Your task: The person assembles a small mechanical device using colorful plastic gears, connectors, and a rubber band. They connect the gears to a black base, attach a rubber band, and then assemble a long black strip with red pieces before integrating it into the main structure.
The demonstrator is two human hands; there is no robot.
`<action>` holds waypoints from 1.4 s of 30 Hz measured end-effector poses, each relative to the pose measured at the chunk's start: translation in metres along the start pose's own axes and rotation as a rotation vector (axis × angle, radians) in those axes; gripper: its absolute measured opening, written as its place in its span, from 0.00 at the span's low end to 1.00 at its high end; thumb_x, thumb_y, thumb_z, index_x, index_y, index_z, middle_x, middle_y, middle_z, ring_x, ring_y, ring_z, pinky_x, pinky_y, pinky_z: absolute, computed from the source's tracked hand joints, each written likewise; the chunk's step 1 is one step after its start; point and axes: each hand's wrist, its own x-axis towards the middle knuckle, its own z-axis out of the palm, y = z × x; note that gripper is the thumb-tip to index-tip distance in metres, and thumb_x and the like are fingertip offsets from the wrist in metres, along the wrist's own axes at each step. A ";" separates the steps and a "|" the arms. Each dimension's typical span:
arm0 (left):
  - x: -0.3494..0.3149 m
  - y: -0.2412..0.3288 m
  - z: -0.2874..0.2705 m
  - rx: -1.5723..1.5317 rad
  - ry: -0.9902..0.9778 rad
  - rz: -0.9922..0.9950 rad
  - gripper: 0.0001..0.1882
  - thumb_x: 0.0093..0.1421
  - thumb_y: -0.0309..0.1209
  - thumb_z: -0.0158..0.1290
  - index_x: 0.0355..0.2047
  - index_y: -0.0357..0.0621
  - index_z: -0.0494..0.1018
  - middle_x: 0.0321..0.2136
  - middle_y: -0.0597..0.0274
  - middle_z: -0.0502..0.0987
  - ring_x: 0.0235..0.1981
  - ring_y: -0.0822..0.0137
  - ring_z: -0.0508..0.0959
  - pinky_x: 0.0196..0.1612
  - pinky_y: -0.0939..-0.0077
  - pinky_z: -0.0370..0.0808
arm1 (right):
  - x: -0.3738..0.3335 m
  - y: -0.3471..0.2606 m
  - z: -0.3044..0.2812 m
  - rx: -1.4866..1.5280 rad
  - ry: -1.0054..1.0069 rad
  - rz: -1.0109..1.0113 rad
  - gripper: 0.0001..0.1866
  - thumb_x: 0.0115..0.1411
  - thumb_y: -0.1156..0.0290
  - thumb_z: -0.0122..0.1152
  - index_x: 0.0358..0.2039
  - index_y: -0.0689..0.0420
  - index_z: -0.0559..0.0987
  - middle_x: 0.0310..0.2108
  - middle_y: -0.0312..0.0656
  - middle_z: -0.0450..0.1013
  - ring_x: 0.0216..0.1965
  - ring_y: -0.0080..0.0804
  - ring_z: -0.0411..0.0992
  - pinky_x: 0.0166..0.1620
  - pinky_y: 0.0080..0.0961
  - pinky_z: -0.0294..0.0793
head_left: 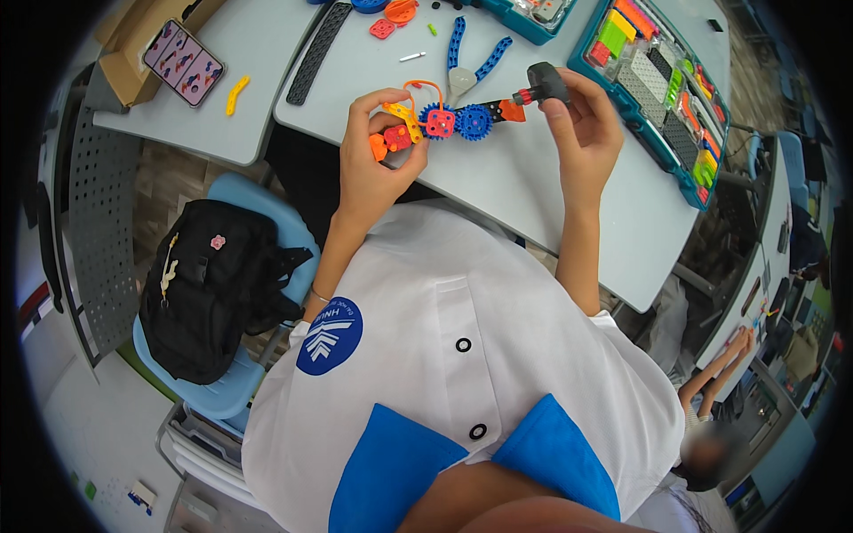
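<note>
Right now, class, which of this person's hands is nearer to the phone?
Left. The left hand, holding the geared assembly, lies right of the phone; the right hand, holding a black part, is farther right.

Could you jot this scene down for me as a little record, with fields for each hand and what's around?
Left grip: holds the model by its left end
Right grip: holds a black piece with a red tip; contact with the model unclear
Model: red, orange and yellow parts, blue gears
Desk, right: teal tray of coloured parts
Phone: screen lit, far left
Bag: black, on a blue chair
</note>
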 end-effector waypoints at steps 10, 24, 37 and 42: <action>0.002 -0.001 -0.001 0.017 0.018 -0.004 0.30 0.51 0.17 0.63 0.53 0.37 0.63 0.50 0.56 0.76 0.39 0.70 0.81 0.44 0.77 0.78 | 0.005 0.000 0.009 -0.332 -0.145 -0.298 0.20 0.52 0.75 0.72 0.47 0.59 0.80 0.50 0.46 0.77 0.49 0.37 0.76 0.48 0.28 0.77; 0.019 0.036 -0.017 0.540 -0.063 0.226 0.50 0.42 0.37 0.75 0.64 0.42 0.63 0.61 0.56 0.68 0.63 0.53 0.65 0.63 0.57 0.62 | 0.000 -0.002 0.016 -0.241 -0.118 -0.003 0.18 0.58 0.74 0.69 0.50 0.60 0.79 0.50 0.43 0.75 0.50 0.33 0.75 0.43 0.28 0.84; 0.036 0.031 0.015 0.633 -0.336 0.220 0.17 0.52 0.33 0.67 0.42 0.45 0.79 0.38 0.65 0.79 0.42 0.62 0.77 0.50 0.63 0.69 | -0.001 -0.001 0.010 -0.244 -0.069 -0.014 0.18 0.58 0.73 0.70 0.49 0.61 0.80 0.49 0.45 0.75 0.49 0.32 0.75 0.43 0.27 0.84; 0.040 0.028 0.011 0.471 -0.323 0.114 0.11 0.55 0.26 0.64 0.39 0.42 0.79 0.33 0.63 0.79 0.32 0.67 0.78 0.35 0.73 0.73 | -0.002 -0.003 0.010 -0.260 -0.080 -0.031 0.18 0.58 0.72 0.70 0.48 0.61 0.80 0.48 0.44 0.76 0.48 0.33 0.76 0.42 0.26 0.84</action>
